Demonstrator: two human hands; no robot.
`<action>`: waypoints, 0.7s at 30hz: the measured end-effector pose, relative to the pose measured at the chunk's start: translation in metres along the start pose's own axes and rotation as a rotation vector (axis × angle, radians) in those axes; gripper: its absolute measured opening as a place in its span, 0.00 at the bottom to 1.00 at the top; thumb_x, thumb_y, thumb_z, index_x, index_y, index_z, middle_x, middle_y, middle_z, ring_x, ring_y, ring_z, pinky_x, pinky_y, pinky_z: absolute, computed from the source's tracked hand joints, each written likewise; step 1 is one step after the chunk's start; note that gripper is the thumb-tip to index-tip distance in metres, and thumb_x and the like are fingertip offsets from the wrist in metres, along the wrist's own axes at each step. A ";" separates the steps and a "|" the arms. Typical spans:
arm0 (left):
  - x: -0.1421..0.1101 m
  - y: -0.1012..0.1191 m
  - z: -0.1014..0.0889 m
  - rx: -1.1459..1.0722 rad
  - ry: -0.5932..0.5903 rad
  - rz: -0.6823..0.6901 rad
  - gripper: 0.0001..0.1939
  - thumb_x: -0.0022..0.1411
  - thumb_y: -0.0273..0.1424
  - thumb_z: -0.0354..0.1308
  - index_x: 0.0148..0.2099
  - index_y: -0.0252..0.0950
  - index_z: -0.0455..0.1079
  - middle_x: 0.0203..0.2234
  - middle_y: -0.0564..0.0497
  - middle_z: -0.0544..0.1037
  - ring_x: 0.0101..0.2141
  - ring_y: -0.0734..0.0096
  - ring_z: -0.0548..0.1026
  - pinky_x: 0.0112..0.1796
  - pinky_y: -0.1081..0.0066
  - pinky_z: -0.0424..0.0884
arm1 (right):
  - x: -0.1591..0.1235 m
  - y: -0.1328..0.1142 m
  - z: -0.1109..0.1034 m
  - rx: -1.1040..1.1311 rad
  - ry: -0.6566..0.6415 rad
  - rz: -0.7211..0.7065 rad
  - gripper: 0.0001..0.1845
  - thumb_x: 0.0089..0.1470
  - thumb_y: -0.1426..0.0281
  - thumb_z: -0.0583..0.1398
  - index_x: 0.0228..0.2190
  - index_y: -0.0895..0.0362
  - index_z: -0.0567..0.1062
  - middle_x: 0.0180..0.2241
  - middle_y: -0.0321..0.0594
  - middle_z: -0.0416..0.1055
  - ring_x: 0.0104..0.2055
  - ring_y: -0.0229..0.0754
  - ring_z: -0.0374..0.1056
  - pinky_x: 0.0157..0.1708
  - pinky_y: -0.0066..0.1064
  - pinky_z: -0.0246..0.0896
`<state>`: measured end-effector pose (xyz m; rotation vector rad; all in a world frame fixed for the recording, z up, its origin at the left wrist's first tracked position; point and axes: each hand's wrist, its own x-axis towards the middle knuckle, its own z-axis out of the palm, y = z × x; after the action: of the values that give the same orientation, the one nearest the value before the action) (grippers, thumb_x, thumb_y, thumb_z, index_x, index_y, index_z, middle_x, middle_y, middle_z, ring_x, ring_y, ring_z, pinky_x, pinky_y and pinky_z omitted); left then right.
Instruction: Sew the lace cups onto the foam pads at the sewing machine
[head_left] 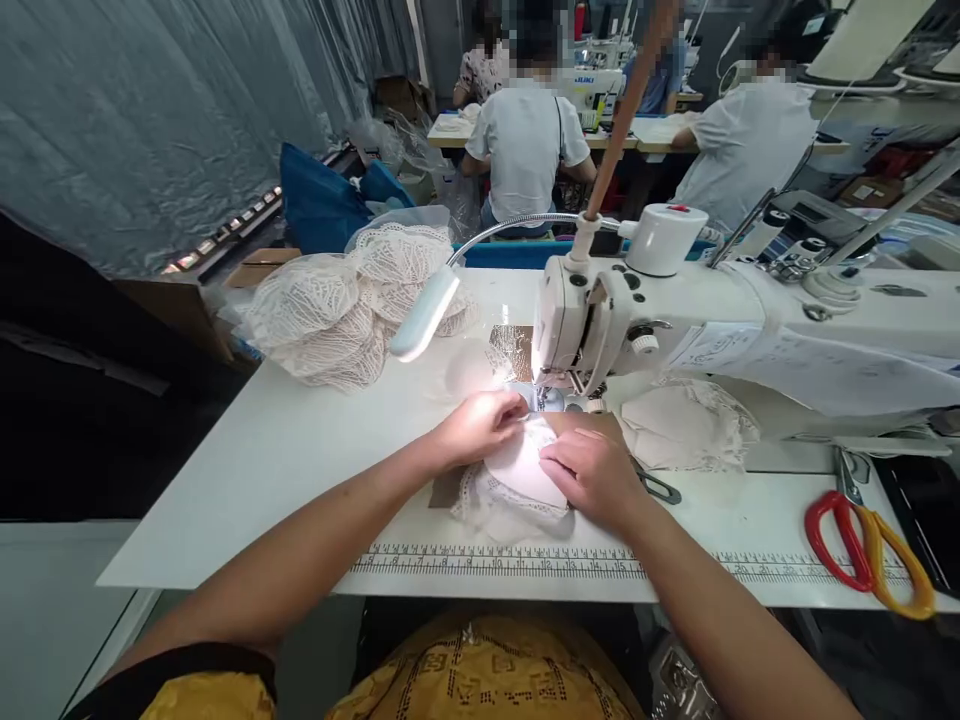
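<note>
A white lace-trimmed bra cup [525,468] lies on the sewing table, its far edge at the needle and presser foot [541,396] of a white sewing machine [577,315]. My left hand [484,428] is closed on the cup's upper left edge, close to the foot, thumb and finger pressed together. On the cup's right side, my right hand [596,472] is closed with bent fingers, gripping the fabric. The lace border spreads toward me below both hands. A lamp lights the cup brightly, and the fingertips partly hide its edges.
Lace pieces [322,315] are piled at the back left under a bendable lamp [426,312]. More white lace-edged pieces [686,425] lie right of the needle. Red-and-yellow scissors [870,550] rest at the right front edge, beyond a printed ruler [495,563]. Several people sit at machines behind.
</note>
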<state>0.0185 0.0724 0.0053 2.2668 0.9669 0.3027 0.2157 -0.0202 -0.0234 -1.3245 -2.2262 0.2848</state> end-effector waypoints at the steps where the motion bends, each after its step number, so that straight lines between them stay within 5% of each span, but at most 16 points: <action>1: 0.000 -0.001 -0.001 0.077 0.061 -0.005 0.06 0.61 0.25 0.51 0.38 0.34 0.68 0.31 0.50 0.76 0.32 0.68 0.73 0.32 0.71 0.68 | 0.000 0.000 0.002 -0.033 0.005 0.011 0.12 0.59 0.70 0.55 0.28 0.56 0.77 0.24 0.36 0.69 0.28 0.37 0.60 0.31 0.29 0.52; 5: -0.006 0.004 -0.005 0.354 0.255 0.094 0.09 0.65 0.26 0.47 0.40 0.34 0.69 0.31 0.48 0.75 0.32 0.67 0.73 0.32 0.71 0.68 | 0.002 0.000 0.006 -0.085 0.006 0.031 0.13 0.59 0.71 0.54 0.26 0.57 0.76 0.23 0.36 0.68 0.28 0.37 0.59 0.30 0.30 0.50; 10: -0.016 0.017 0.007 0.427 0.065 0.349 0.13 0.69 0.30 0.46 0.40 0.31 0.71 0.37 0.43 0.77 0.38 0.64 0.75 0.39 0.65 0.73 | 0.004 -0.001 0.005 -0.167 -0.004 0.092 0.08 0.57 0.69 0.57 0.30 0.57 0.76 0.28 0.39 0.70 0.33 0.41 0.63 0.33 0.32 0.54; 15: -0.014 0.009 0.020 0.483 0.099 0.373 0.14 0.69 0.30 0.46 0.48 0.29 0.70 0.48 0.38 0.75 0.50 0.56 0.72 0.47 0.57 0.73 | 0.007 -0.004 0.004 -0.209 -0.074 0.205 0.14 0.58 0.67 0.57 0.45 0.57 0.74 0.36 0.43 0.73 0.39 0.46 0.66 0.38 0.35 0.58; 21: -0.008 -0.007 0.012 0.489 0.045 0.413 0.20 0.67 0.33 0.49 0.56 0.26 0.66 0.52 0.37 0.73 0.52 0.55 0.71 0.52 0.56 0.71 | 0.016 -0.007 0.002 -0.241 -0.124 0.255 0.16 0.59 0.65 0.56 0.47 0.57 0.74 0.38 0.44 0.73 0.40 0.47 0.68 0.37 0.37 0.59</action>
<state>0.0138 0.0646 -0.0085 2.9222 0.6302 0.3189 0.2035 -0.0094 -0.0164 -1.7689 -2.2465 0.1978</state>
